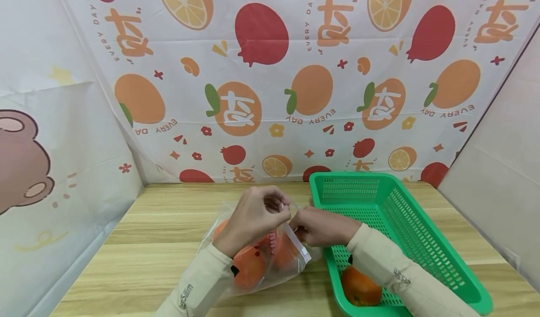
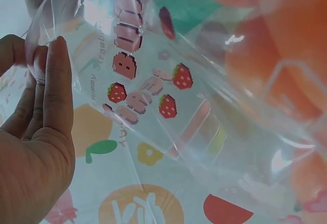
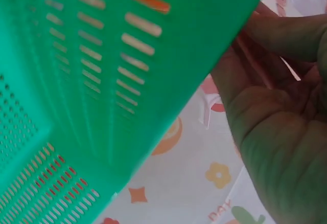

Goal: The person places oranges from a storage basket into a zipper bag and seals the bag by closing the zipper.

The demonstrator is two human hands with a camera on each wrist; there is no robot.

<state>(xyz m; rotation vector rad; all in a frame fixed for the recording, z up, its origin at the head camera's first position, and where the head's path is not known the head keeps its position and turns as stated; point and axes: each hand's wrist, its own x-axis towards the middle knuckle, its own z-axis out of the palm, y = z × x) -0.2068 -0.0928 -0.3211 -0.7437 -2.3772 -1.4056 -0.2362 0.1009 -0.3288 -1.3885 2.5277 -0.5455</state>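
Cream sleeves up close, and the left hand pinches the bag by its edge; the right hand curls beside it, hold unclear. Orange fruits sit bagged on the table, another fruit in the green basket, printed cloth behind.

Clear printed zip bag, orange fruits inside, beside green basket.

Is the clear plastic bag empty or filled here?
Not empty: several orange fruits show through the clear plastic bag in the head view. Whether it is completely full, I cannot tell.
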